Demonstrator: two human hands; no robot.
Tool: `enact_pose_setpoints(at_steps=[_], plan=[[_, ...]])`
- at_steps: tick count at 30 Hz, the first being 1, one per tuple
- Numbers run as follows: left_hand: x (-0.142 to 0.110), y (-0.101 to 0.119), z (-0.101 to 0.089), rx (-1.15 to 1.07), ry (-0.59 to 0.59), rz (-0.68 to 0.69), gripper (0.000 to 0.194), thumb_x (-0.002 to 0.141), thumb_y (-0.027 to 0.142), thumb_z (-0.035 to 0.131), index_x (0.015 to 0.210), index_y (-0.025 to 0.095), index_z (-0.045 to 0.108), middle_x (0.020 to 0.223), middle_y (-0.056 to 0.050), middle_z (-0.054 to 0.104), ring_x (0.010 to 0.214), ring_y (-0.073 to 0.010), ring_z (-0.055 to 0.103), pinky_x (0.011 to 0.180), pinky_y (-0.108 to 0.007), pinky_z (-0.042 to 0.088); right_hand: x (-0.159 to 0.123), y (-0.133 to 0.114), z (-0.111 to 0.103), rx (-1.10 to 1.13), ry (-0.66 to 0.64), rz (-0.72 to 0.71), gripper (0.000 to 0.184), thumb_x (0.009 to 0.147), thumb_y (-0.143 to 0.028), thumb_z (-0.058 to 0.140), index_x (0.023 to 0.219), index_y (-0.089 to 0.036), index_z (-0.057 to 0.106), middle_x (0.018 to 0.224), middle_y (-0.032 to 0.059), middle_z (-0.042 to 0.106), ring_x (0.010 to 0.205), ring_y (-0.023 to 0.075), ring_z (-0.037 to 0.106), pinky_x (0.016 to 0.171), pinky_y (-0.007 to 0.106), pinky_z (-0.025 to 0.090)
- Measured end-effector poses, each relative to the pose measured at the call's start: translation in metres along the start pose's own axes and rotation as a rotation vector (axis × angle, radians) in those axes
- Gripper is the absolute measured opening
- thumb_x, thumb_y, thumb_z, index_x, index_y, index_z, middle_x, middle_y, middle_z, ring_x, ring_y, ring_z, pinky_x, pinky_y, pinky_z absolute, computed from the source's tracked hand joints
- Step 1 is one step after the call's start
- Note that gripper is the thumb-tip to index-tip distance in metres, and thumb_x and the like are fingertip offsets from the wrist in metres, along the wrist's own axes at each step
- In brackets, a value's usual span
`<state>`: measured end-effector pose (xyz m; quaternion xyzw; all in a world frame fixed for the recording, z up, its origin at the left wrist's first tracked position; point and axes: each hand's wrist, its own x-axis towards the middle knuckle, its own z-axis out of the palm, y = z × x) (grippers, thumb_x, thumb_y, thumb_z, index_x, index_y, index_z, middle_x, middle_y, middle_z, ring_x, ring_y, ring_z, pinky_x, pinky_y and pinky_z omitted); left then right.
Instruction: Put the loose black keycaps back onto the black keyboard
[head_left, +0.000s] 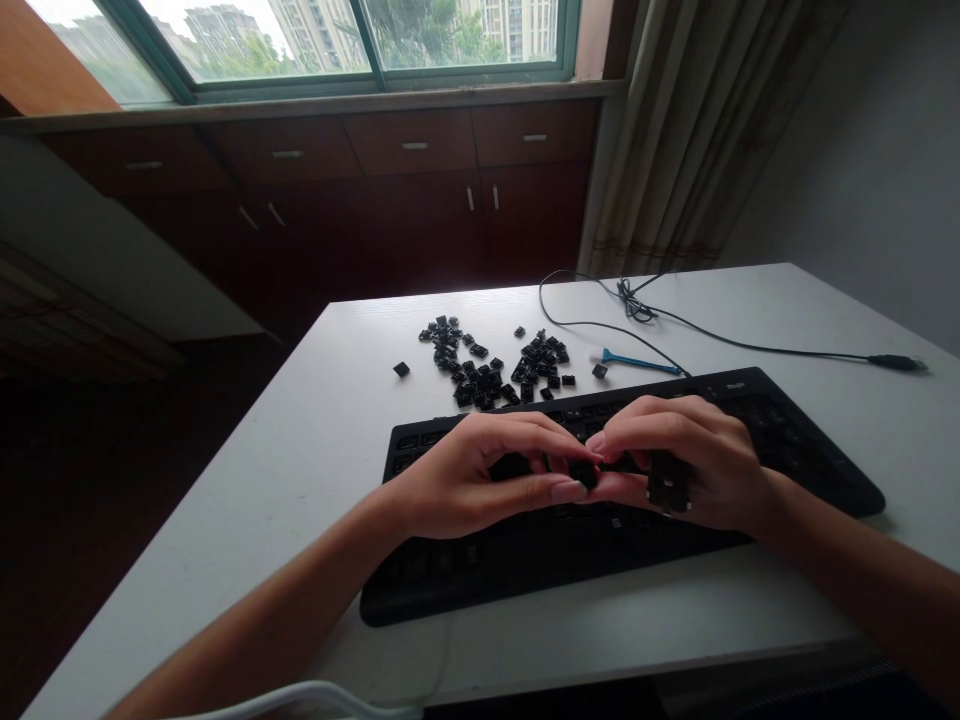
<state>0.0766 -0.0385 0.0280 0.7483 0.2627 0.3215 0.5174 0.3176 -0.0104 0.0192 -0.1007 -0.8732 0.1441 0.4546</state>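
Observation:
My left hand [480, 475] is closed over the keyboard [420, 592], a small black keycap [583, 473] between its thumb and fingers. Fingertips of my right hand [686, 450] meet that keycap from the other side; these fingers are curled and closed too. Against the right hand's lower fingers sits a dark squarish piece [667, 483] with small light spots, its kind unclear. Both hands hide the middle of the black keyboard. Beyond its back edge lie many loose black keycaps [480, 380] in a scattered pile.
A blue tool with a pale brush-like end [637, 362] rests behind the keyboard. A black cable [750, 342] runs across the white table [247, 500] to a plug [896, 363]. One keycap [401, 369] lies apart on the left. A white curved tube [322, 688] crosses the near edge.

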Motion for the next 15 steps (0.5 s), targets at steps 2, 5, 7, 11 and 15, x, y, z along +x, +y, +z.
enact_pose_setpoints(at_steps=[2,5,7,11,15], plan=[[0.001,0.0,0.0,-0.002,-0.006,-0.003,0.031,0.09,0.021,0.068,0.121,0.017,0.07,0.111,-0.013,0.07,0.098,-0.0199,0.068,0.085,-0.029,0.055,0.001,-0.001,0.0,0.004,0.006,0.001,0.033,0.081,-0.021,0.08,0.108,-0.018,0.063,0.088,0.0033,0.074,0.071,0.0129,0.069,0.061,0.022,0.056],[0.003,0.001,-0.001,0.011,-0.012,-0.003,0.029,0.089,0.022,0.07,0.118,0.016,0.071,0.109,-0.012,0.071,0.096,-0.0192,0.068,0.085,-0.029,0.055,0.001,0.0,0.001,0.009,0.012,0.008,0.032,0.081,-0.022,0.08,0.106,-0.019,0.062,0.085,0.002,0.072,0.069,0.0124,0.068,0.058,0.021,0.054],[0.002,0.004,-0.004,0.04,-0.001,-0.009,0.026,0.087,0.023,0.073,0.112,0.015,0.072,0.104,-0.01,0.072,0.094,-0.0187,0.067,0.084,-0.029,0.054,0.0,0.002,0.002,0.01,0.0,0.029,0.032,0.079,-0.026,0.081,0.103,-0.019,0.06,0.081,0.0011,0.071,0.068,0.0119,0.067,0.056,0.02,0.052],[-0.026,0.009,-0.015,0.142,0.094,-0.054,0.025,0.082,0.021,0.078,0.106,0.017,0.074,0.101,-0.009,0.072,0.091,-0.0179,0.066,0.079,-0.026,0.054,-0.003,0.006,0.003,-0.046,-0.093,0.05,0.033,0.077,-0.033,0.083,0.095,-0.019,0.059,0.078,0.0002,0.068,0.064,0.0112,0.064,0.056,0.021,0.049],[-0.088,0.014,-0.018,0.24,0.234,-0.114,0.025,0.083,0.02,0.077,0.108,0.021,0.075,0.096,-0.008,0.07,0.081,-0.0154,0.064,0.07,-0.024,0.052,-0.008,0.008,0.002,-0.071,-0.207,0.03,0.03,0.077,-0.03,0.083,0.095,-0.02,0.061,0.08,0.0008,0.068,0.06,0.0109,0.061,0.053,0.023,0.049]])
